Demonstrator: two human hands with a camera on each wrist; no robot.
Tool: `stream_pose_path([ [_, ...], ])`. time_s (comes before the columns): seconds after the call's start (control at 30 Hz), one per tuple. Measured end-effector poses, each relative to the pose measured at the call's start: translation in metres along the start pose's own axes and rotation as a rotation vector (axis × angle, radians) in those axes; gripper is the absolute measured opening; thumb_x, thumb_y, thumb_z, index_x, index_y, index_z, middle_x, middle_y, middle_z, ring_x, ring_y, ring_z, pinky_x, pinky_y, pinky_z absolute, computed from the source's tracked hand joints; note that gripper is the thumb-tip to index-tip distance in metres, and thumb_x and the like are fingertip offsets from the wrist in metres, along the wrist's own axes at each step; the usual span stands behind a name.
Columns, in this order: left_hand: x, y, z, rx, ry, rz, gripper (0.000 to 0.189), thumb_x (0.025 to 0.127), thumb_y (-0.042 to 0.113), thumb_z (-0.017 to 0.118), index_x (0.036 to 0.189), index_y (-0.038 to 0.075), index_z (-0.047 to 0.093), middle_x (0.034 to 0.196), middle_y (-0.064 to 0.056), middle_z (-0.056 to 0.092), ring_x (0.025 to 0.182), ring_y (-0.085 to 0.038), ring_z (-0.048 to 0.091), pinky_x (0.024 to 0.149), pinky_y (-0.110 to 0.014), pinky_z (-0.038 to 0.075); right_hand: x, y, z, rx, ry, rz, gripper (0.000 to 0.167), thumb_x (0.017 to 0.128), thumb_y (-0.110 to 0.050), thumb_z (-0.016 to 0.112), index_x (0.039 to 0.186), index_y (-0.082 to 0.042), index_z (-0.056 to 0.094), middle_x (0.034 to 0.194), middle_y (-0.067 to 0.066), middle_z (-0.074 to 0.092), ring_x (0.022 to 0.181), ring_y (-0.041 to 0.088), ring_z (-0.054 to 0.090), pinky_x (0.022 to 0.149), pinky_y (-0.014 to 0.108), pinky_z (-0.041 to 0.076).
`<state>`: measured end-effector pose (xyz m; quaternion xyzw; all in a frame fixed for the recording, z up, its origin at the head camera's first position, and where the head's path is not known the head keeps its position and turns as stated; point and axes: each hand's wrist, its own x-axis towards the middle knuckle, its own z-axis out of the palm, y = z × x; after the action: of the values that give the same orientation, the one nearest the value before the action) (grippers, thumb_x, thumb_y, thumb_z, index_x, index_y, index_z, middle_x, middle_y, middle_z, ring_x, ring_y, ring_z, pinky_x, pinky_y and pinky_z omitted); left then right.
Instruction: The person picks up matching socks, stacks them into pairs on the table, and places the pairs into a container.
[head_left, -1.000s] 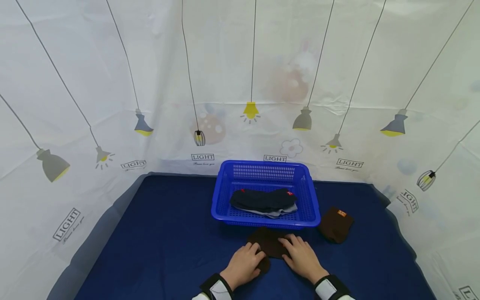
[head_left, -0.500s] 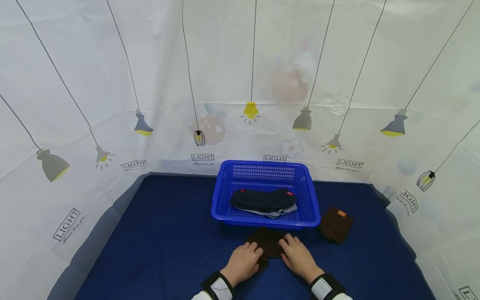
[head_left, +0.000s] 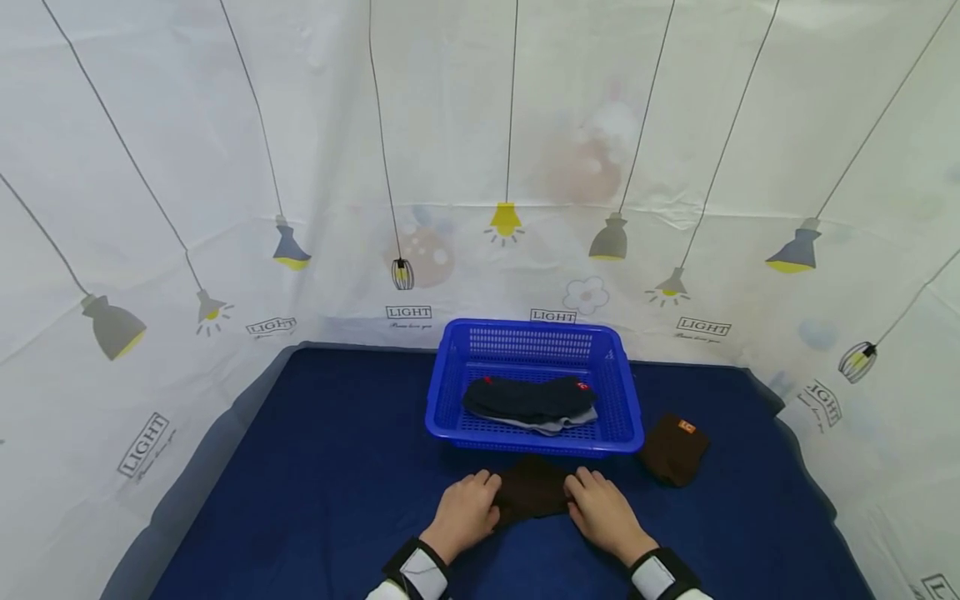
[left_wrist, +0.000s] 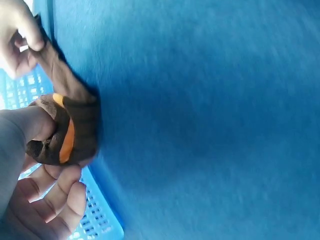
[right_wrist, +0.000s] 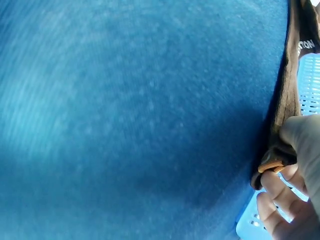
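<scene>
A brown sock [head_left: 531,493] stretches sideways between both hands, close over the blue cloth in front of the basket. My left hand [head_left: 463,510] grips its left end. In the left wrist view, the thumb is tucked into the sock's opening, beside an orange stripe [left_wrist: 68,140], with fingers underneath. My right hand [head_left: 603,510] pinches the opposite end; the right wrist view shows a bit of orange [right_wrist: 272,166] between thumb and fingers there. Pale lettering [right_wrist: 306,46] shows farther along the brown fabric. Part of each end is hidden by the hands.
Just beyond the hands stands a blue plastic basket [head_left: 435,421] holding dark socks [head_left: 528,402] with red marks and a grey one [head_left: 551,427] beneath. A folded brown bundle [head_left: 673,454] with an orange label lies right of it. Printed white sheets enclose the cloth-covered table [head_left: 337,450].
The left hand has shifted left and slightly forward, drawing the brown sock out between the hands. The part that lay under the left hand is now lifted into its grip.
</scene>
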<state>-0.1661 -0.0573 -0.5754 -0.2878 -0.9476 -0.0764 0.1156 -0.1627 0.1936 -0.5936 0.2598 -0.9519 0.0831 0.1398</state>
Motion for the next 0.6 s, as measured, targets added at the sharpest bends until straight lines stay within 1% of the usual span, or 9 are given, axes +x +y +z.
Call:
stream_pose_path([
  [0.13, -0.001, -0.007, -0.005, -0.043, -0.021, -0.055, 0.021, 0.072, 0.021, 0.072, 0.083, 0.014, 0.055, 0.071, 0.002, 0.052, 0.058, -0.012, 0.051, 0.047, -0.027, 0.04, -0.004, 0.003, -0.006, 0.018, -0.005, 0.023, 0.023, 0.071, -0.017, 0.072, 0.079, -0.02, 0.05, 0.074, -0.007, 0.04, 0.063, 0.009, 0.039, 0.053, 0.024, 0.032],
  [0.23, -0.002, -0.011, -0.005, -0.062, -0.026, -0.088, 0.021, 0.072, 0.021, 0.071, 0.082, 0.015, 0.054, 0.071, 0.002, 0.052, 0.057, -0.012, 0.05, 0.047, -0.027, 0.04, -0.008, 0.006, -0.008, 0.02, -0.019, 0.041, 0.023, 0.071, -0.017, 0.072, 0.078, -0.02, 0.05, 0.074, -0.008, 0.039, 0.063, 0.008, 0.037, 0.053, 0.023, 0.031],
  [0.5, -0.008, -0.022, 0.0, -0.054, 0.038, -0.128, 0.021, 0.068, 0.019, 0.072, 0.077, 0.015, 0.053, 0.07, 0.002, 0.05, 0.057, -0.014, 0.051, 0.047, -0.029, 0.04, -0.02, 0.012, -0.01, 0.025, -0.025, 0.081, 0.025, 0.071, -0.017, 0.074, 0.078, -0.019, 0.05, 0.074, -0.007, 0.039, 0.062, 0.009, 0.036, 0.054, 0.023, 0.031],
  [0.6, -0.011, -0.025, 0.002, -0.049, 0.053, -0.134, 0.02, 0.067, 0.016, 0.072, 0.075, 0.015, 0.053, 0.069, 0.002, 0.05, 0.057, -0.015, 0.051, 0.047, -0.029, 0.04, -0.023, 0.013, -0.011, 0.032, -0.055, 0.104, 0.025, 0.071, -0.018, 0.073, 0.08, -0.02, 0.051, 0.075, -0.008, 0.039, 0.063, 0.008, 0.037, 0.054, 0.024, 0.031],
])
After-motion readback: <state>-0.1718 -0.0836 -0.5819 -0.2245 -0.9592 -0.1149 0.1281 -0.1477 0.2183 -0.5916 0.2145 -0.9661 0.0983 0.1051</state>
